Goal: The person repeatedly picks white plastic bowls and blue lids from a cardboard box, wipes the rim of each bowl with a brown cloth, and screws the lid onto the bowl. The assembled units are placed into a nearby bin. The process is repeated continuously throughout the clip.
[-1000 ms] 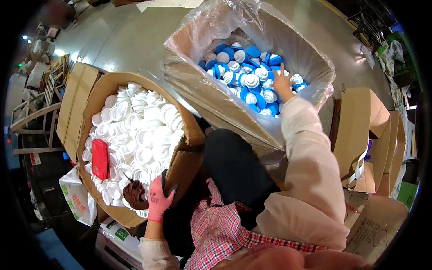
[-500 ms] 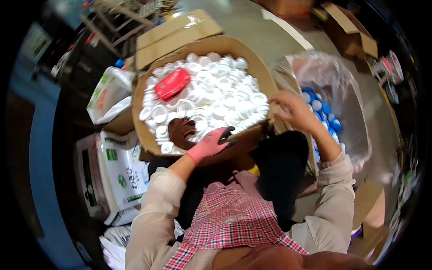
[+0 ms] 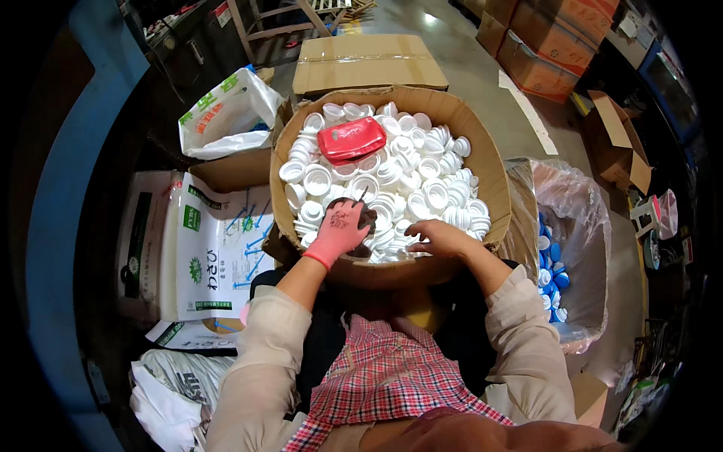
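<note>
Your right hand [image 3: 443, 239] has left the blue-and-white pieces [image 3: 556, 270], where it was a second ago, and is now over the white caps [image 3: 433, 192]. In the head view, your gaze has swung too: the cardboard carton [image 3: 491, 160] of caps now sits squarely before you, while the plastic-lined box [image 3: 591, 241] with the pieces stands off to your right. That puts both your hands at the caps. Your right fingers are loosely bent and parted near the front rim, with no cap visibly pinched; whether they touch any, you cannot tell. Your pink-gloved left hand [image 3: 340, 228] has come off the rim and lies over a dark brown item [image 3: 367, 217]; its grip is hidden. Your hands are apart. Beyond them, a red pouch [image 3: 352, 141] rests on the caps.
</note>
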The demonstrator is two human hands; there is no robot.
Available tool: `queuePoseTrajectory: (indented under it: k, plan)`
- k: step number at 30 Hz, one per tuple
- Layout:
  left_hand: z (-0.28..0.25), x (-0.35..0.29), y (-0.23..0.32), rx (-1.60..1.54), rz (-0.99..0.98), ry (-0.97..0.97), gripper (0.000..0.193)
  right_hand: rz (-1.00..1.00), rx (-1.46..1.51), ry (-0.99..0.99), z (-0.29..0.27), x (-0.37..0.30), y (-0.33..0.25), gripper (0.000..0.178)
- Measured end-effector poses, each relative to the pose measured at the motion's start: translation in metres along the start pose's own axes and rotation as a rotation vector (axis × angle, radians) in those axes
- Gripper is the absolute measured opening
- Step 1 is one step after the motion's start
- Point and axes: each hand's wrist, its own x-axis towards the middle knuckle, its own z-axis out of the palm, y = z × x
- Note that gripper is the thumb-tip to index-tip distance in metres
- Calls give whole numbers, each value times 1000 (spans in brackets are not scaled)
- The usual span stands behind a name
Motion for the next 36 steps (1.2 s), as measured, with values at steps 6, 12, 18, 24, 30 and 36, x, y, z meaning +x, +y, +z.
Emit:
queuePoseTrajectory:
  k: [6, 12, 18, 24, 30, 36]
  plan:
    - [-2, -1, 7, -93, 13, -130, 51, 11, -78, -132, 17, 23, 0, 46]
    - [9, 2, 23, -126, 215, -116, 41, -33, -185, -148, 22, 38, -13, 44]
    - [19, 6, 43, -251, 306, -110, 31, -2, -229, -86, 16, 37, -12, 45]
    - [32, 14, 46, -283, 309, -116, 31, 30, -229, -83, 18, 29, -3, 37]
    - [43, 13, 50, -208, 341, -220, 38, 111, -198, -164, 12, 18, -13, 32]
    - [36, 14, 63, -182, 338, -258, 36, 116, -222, -159, 13, 12, -7, 28]
